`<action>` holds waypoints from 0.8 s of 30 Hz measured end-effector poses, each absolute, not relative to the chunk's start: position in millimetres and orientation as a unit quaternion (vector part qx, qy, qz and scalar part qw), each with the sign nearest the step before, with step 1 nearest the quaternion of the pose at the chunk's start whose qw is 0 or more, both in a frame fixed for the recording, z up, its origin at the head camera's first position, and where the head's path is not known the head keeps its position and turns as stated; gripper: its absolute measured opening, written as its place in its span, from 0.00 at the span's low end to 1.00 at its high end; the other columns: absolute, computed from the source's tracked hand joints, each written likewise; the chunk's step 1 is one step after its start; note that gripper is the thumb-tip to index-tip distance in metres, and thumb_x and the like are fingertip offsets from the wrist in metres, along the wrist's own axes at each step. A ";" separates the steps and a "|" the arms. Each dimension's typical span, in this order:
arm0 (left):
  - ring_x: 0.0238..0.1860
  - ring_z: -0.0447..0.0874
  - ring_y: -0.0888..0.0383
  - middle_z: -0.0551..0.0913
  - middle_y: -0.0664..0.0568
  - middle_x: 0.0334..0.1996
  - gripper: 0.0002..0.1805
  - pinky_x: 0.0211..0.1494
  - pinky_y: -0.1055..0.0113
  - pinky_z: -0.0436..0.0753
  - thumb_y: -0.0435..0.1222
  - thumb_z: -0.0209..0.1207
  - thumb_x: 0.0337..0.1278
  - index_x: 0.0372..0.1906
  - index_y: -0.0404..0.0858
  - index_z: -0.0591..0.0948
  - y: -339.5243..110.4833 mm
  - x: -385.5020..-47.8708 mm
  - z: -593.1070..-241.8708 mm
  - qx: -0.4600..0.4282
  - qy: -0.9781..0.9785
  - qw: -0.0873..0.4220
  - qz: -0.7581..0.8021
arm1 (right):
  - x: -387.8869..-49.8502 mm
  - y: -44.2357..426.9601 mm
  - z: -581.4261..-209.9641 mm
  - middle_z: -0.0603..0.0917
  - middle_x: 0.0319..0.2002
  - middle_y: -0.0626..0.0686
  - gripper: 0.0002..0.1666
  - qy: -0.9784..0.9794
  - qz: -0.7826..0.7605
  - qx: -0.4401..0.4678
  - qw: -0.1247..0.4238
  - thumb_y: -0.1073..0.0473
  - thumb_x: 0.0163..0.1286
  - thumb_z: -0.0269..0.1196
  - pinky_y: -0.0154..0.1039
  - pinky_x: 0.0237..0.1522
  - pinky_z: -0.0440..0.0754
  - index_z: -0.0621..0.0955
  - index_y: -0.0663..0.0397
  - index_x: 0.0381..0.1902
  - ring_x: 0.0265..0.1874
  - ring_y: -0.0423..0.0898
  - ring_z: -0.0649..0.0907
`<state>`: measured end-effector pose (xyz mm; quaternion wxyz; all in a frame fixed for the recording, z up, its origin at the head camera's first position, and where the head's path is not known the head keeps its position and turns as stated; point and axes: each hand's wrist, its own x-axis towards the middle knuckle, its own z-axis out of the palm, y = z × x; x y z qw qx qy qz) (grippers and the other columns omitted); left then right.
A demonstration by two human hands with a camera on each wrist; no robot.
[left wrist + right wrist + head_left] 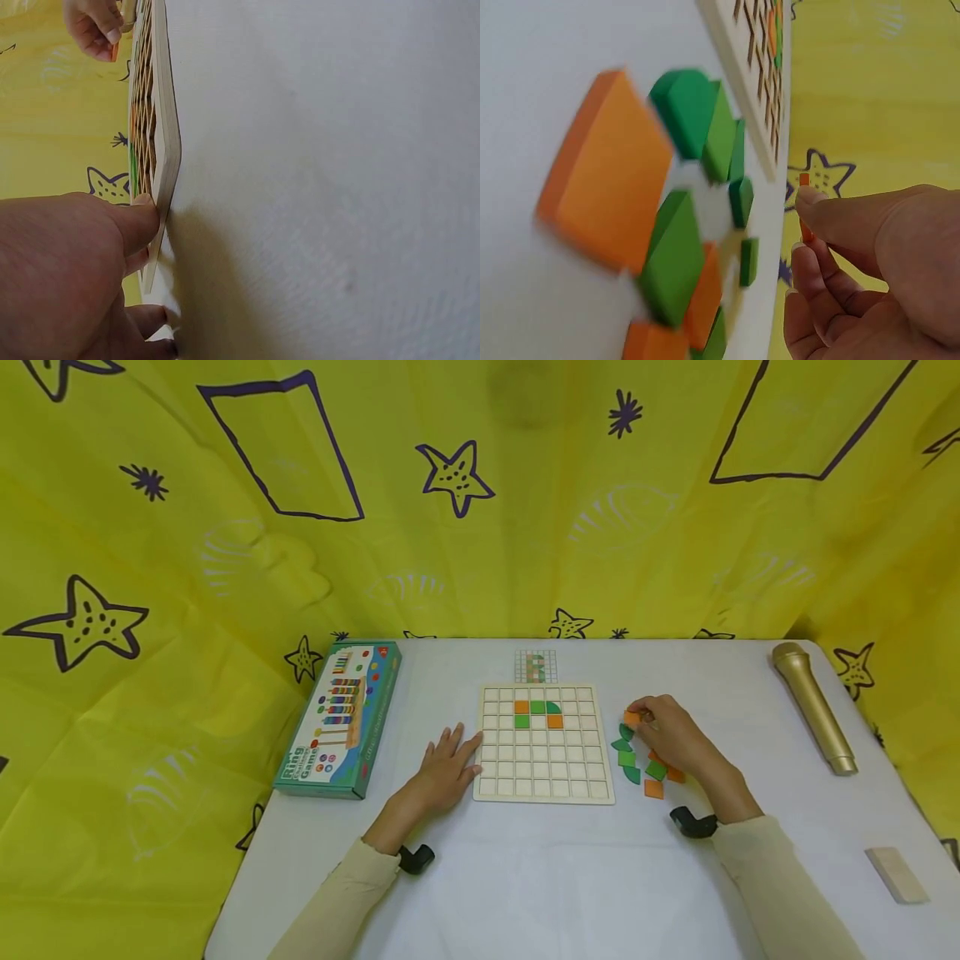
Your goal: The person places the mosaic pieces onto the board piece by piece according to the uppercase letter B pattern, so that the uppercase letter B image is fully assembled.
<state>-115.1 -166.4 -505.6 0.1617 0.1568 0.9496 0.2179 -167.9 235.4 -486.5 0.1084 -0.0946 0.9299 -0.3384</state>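
A pale wooden grid board (543, 768) lies on the white table, with orange and green tiles in its upper cells, among them an orange square (555, 721) and a green quarter-round (553, 707). My left hand (444, 774) rests at the board's left edge, fingers spread; in the left wrist view the thumb (139, 223) touches the rim. To the right of the board, my right hand (675, 735) pinches an orange tile (805, 180) between thumb and fingers, above the table. Loose tiles lie under and beside it, including a green square (626, 758) and an orange square (654, 789).
Behind the board lies a small pattern card (536, 667). A boxed ring game (337, 718) stands at the left. A gold microphone (813, 710) lies at the right, and a wooden block (896, 875) near the right edge. Yellow cloth (465, 568) hangs around the table.
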 end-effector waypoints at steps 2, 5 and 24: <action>0.86 0.38 0.35 0.45 0.35 0.85 0.33 0.84 0.35 0.43 0.47 0.47 0.86 0.85 0.45 0.57 -166.5 -114.9 -506.2 0.157 0.950 0.162 0.218 | -170.1 226.9 -485.9 0.73 0.60 0.70 0.20 0.928 -0.342 -0.100 0.106 0.64 0.82 0.56 0.62 0.61 0.78 0.76 0.69 0.66 0.55 0.62 0.77; 0.86 0.38 0.35 0.45 0.35 0.85 0.33 0.83 0.34 0.44 0.47 0.47 0.86 0.85 0.44 0.58 -166.6 -114.5 -506.9 0.158 0.949 0.161 0.220 | -172.7 211.3 -487.2 0.73 0.60 0.68 0.20 0.924 -0.348 -0.110 0.113 0.63 0.83 0.56 0.60 0.61 0.78 0.76 0.67 0.66 0.54 0.61 0.77; 0.85 0.38 0.34 0.45 0.35 0.85 0.33 0.83 0.33 0.44 0.48 0.46 0.86 0.85 0.44 0.57 -168.6 -115.6 -509.8 0.165 0.949 0.160 0.215 | -165.6 102.0 -505.2 0.81 0.51 0.55 0.10 0.912 -0.336 -0.206 0.108 0.61 0.78 0.65 0.53 0.57 0.80 0.83 0.55 0.54 0.50 0.52 0.81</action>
